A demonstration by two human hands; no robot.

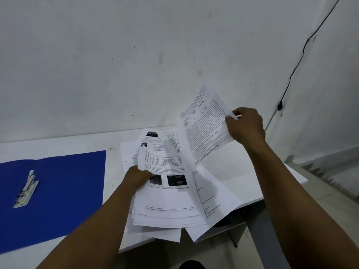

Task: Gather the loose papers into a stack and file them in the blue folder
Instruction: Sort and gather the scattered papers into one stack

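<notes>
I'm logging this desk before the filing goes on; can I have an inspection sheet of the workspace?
Surface: white table, some papers overhanging its near edge.
Job's things: open blue folder with metal clip, lying flat; loose printed papers in an untidy pile; one printed sheet lifted.
Clutter: nothing seen.
Grippers: left hand grips the pile; right hand pinches the lifted sheet.
Cables: black wire along the wall.
Surroundings: scuffed white wall, tiled floor.
</notes>
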